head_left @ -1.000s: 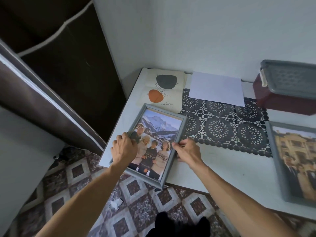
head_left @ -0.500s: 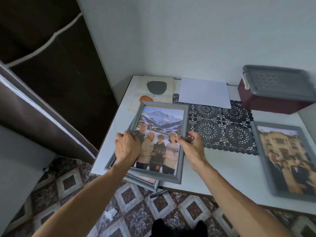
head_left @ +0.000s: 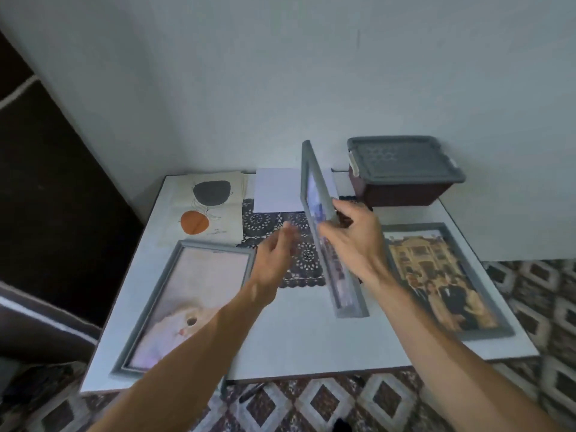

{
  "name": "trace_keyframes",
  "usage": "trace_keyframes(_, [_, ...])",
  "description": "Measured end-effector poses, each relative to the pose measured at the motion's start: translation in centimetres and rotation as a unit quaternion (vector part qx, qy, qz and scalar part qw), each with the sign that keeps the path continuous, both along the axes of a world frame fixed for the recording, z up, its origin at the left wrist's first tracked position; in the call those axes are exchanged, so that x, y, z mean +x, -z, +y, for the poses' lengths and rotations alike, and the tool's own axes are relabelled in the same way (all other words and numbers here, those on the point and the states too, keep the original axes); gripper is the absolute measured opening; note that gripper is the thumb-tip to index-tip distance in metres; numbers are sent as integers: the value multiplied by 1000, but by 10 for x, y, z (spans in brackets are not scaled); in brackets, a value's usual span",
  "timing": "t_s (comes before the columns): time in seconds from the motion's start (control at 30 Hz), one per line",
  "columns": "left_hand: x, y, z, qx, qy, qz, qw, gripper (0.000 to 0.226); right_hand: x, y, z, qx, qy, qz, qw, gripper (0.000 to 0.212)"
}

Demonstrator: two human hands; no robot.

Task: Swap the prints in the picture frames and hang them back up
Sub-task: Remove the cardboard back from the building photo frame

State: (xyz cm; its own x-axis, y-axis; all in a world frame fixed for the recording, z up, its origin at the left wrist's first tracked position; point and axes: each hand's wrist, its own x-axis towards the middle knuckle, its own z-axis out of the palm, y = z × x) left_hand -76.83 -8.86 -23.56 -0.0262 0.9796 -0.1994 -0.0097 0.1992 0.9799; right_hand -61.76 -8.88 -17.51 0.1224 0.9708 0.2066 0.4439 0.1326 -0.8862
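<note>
Above the table, the right hand grasps the upended grey frame, left hand with grip released.

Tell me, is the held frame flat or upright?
Upright, slightly tilted: the right hand grips the frame, seen nearly edge-on.

Both bare forearms come in from the bottom corners and angle up toward the middle of the picture. The right hand sits just right of center, wrist bent a bit, thumb and fingers curled round the edge of a grey frame it's holding up on edge. The left hand is just left of center, holding nothing, with loose fingers pointing up and right. They're too smeared with blur to say more.
</note>
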Motion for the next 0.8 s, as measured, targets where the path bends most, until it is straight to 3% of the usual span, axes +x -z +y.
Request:
trace_keyframes(0.07, [17,-17,5,-25,43,-88,995,52,1,7,-3,17,11,-89,996,38])
trace_keyframes(0.17, [33,-26,9,-35,60,-106,992,60,-2,29,-10,20,5,-162,987,30])
trace_keyframes(0.27, [35,-14,8,-47,21,-80,995,61,-8,53,-14,-7,-18,-154,988,21])
trace_keyframes(0.43, [23,19,12,-100,-42,-21,994,35,-14,79,-14,-67,-117,-95,986,14])
trace_keyframes(0.5, [15,36,15,-120,-50,5,992,38,-6,91,-12,-93,-133,-86,983,18])
trace_keyframes(0.6, [6,57,17,-128,-52,55,989,45,17,112,-4,-131,-78,-135,979,31])
trace_keyframes(0.73, [1,86,17,-158,-72,44,984,52,53,143,10,-185,28,-251,950,38])
trace_keyframes(0.8, [0,98,17,-186,-93,36,977,54,67,156,15,-237,56,-236,941,37])
